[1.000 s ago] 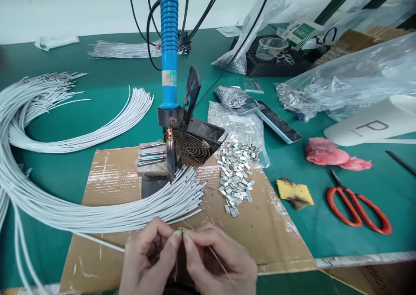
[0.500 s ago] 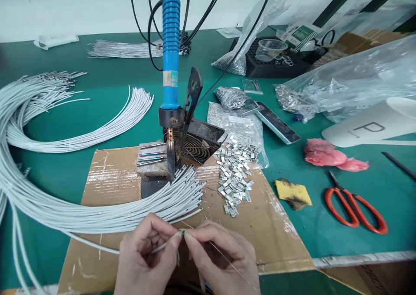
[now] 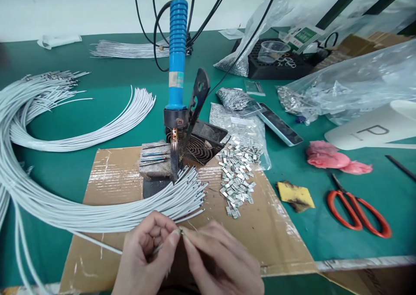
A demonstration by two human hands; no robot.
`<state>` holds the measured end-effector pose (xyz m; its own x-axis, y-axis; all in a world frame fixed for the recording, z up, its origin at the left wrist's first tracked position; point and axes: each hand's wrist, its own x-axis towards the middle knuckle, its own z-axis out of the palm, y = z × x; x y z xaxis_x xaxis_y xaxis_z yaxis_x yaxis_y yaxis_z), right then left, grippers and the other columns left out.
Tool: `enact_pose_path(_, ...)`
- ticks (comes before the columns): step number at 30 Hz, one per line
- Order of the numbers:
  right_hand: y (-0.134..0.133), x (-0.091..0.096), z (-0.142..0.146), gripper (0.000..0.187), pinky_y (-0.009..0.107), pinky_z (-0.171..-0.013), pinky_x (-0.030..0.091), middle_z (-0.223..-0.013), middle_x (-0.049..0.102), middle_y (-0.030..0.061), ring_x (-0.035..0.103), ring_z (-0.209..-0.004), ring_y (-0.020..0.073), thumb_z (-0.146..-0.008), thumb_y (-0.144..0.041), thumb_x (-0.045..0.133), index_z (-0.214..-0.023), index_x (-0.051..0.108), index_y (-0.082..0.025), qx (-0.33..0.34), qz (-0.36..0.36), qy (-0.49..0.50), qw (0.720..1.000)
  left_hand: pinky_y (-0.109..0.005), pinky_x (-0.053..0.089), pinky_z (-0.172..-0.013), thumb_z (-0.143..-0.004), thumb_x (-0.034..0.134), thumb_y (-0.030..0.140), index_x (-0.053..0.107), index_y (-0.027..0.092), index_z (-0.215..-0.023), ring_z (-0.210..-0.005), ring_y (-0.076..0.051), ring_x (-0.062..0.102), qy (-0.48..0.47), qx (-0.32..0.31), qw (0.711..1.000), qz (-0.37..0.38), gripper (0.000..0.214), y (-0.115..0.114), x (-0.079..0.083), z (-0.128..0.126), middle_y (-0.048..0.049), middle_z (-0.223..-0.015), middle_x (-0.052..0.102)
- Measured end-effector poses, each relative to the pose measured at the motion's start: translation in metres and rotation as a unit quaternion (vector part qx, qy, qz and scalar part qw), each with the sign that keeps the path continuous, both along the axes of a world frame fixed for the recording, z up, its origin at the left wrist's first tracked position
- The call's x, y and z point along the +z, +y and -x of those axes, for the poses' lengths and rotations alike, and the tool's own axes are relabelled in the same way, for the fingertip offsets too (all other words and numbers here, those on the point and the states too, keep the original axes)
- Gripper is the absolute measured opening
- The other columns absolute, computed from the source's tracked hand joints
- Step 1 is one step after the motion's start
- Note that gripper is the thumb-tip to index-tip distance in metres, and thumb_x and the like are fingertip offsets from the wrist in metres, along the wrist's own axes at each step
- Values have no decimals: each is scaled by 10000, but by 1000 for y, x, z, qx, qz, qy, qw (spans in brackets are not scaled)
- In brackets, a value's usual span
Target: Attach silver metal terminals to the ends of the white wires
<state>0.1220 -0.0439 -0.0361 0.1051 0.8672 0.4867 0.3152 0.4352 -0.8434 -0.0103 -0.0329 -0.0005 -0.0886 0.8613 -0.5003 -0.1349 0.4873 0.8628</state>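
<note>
My left hand (image 3: 147, 256) is closed in a pinch around the end of a single white cable (image 3: 97, 242), which runs in from the left. Fingertip to fingertip with it, my right hand (image 3: 222, 258) pinches at the cable's tip; what lies between those fingers is too small to make out. A thin strand (image 3: 192, 226) sticks up behind the right fingers. Just beyond both hands lies a thick bundle of white cables (image 3: 107, 217), its cut ends pointing right. Above those ends stands a blue-handled soldering iron (image 3: 177, 56), tip down in a holder.
Small metal clips (image 3: 238, 184) lie heaped on the cardboard (image 3: 276, 243), right of the cable ends. Farther right are a yellow sponge (image 3: 295, 195), orange-handled scissors (image 3: 357, 212), a pink cloth (image 3: 331, 158) and a phone (image 3: 281, 124). A black fan (image 3: 198, 145) sits behind the iron.
My right hand has turned slightly, its fingers now more stretched toward the cable tip. The thin strand across that hand no longer shows there. The view has shifted a little.
</note>
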Motion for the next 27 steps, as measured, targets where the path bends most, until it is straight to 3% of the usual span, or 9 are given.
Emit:
enact_pose_path(3, 7, 8, -21, 184, 234, -545, 484, -699, 676, -13, 621, -593, 124, -953, -96, 628, -879, 723, -235, 74, 115, 25, 990, -161, 201, -467, -685, 906, 429, 657, 159, -654, -459, -44, 332, 7, -23, 1000, -4, 369, 2, -1, 1, 73, -497, 483)
enact_pose_path(6, 12, 12, -27, 279, 238, -525, 402, -679, 575, -24, 544, -591, 117, -1039, -236, 527, -783, 636, -214, 103, 182, 17, 978, -177, 199, -475, -703, 873, 371, 641, 171, -645, -476, -58, 343, 4, -28, 1000, -3, 312, 2, -3, 0, 66, -509, 487)
enact_pose_path(10, 14, 10, -16, 233, 255, -616, 400, -726, 506, -25, 504, -690, 136, -1006, -112, 512, -798, 509, -216, 134, 114, -52, 983, -189, 213, -480, -709, 841, 319, 645, 186, -647, -486, -72, 354, 10, -30, 999, -11, 245, 0, -4, -2, 64, -517, 487)
enact_pose_path(13, 10, 3, -9, 240, 274, -645, 388, -747, 466, -21, 465, -717, 148, -966, -17, 480, -844, 477, -223, 121, 38, -72, 989, -189, 224, -483, -680, 836, 312, 635, 181, -629, -470, -70, 354, 16, -39, 999, -4, 246, 2, -2, -2, 72, -495, 466)
enact_pose_path(15, 7, -4, -11, 261, 271, -615, 376, -732, 444, -22, 445, -678, 142, -1018, -77, 456, -804, 465, -226, 75, 77, -7, 994, -190, 204, -478, -665, 835, 314, 635, 173, -620, -452, -61, 323, 25, -36, 999, 2, 249, 4, 0, -1, 81, -476, 450)
enact_pose_path(17, 5, -9, -19, 337, 251, -536, 347, -688, 419, -36, 400, -593, 123, -1082, -231, 447, -745, 450, -228, -3, 164, 127, 978, -188, 190, -479, -659, 836, 313, 642, 166, -619, -451, -57, 308, 36, -20, 999, 6, 246, 6, 1, 1, 84, -468, 451)
enact_pose_path(19, 5, -11, -27, 395, 230, -449, 269, -618, 385, -59, 324, -511, 101, -1063, -391, 534, -707, 498, -223, -68, 241, 233, 940, -183, 203, -486, -649, 842, 317, 651, 165, -622, -465, -61, 326, 38, -1, 999, 6, 246, 7, 2, 3, 76, -474, 473)
enact_pose_path(21, 4, -9, -31, 372, 228, -422, 214, -562, 382, -70, 293, -470, 83, -979, -447, 673, -702, 621, -205, -83, 287, 248, 921, -179, 216, -488, -639, 849, 322, 656, 165, -623, -473, -66, 343, 32, 5, 999, 9, 249, 9, 3, 3, 70, -479, 487)
enact_pose_path(27, 1, 5, -11, 103, 231, -523, 416, -669, 672, 0, 531, -549, 115, -846, -225, 782, -764, 836, -258, -14, 268, 191, 944, -178, 226, -490, -647, 855, 337, 659, 163, -632, -468, -64, 341, 37, 1, 999, 8, 263, 10, 7, 0, 69, -480, 499)
